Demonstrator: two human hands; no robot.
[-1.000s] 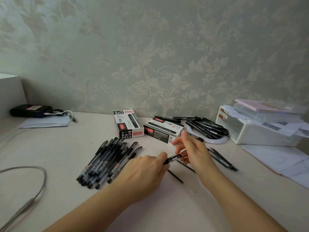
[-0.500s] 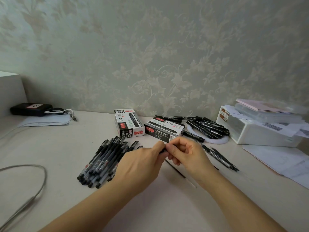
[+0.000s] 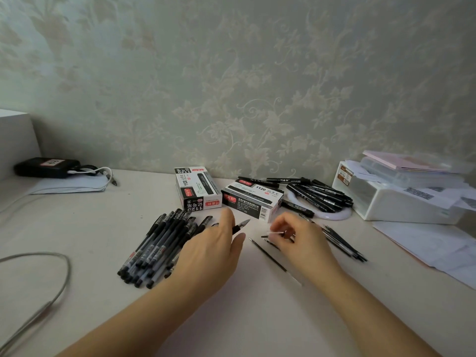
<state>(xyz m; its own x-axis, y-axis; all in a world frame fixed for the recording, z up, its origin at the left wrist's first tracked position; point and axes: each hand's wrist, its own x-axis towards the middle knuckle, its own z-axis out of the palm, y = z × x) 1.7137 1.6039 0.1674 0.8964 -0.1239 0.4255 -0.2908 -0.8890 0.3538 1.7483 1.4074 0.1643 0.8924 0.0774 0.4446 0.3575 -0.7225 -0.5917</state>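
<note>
My left hand (image 3: pixel 213 251) grips a black gel pen (image 3: pixel 240 224) whose bare grey tip points up and to the right. A hand's width to its right, my right hand (image 3: pixel 300 237) pinches a small clear piece (image 3: pixel 275 233), blurred by motion. On the table between and below the hands lies a thin black refill (image 3: pixel 268 255). Partly under my left hand is a pile of several capped black gel pens (image 3: pixel 159 243).
Two black-and-white pen boxes (image 3: pixel 198 189) (image 3: pixel 253 198) stand behind the hands. Several black markers (image 3: pixel 319 194) lie on a white ring. Loose thin refills (image 3: pixel 343 244) lie right of my right hand. White storage box (image 3: pixel 391 202), papers (image 3: pixel 432 243), grey cable (image 3: pixel 51 287), black device (image 3: pixel 46 167).
The hands were together on the pen half a second ago. They have drawn apart, the right hand moving right with the small clear piece, and the pen's tip shows bare.
</note>
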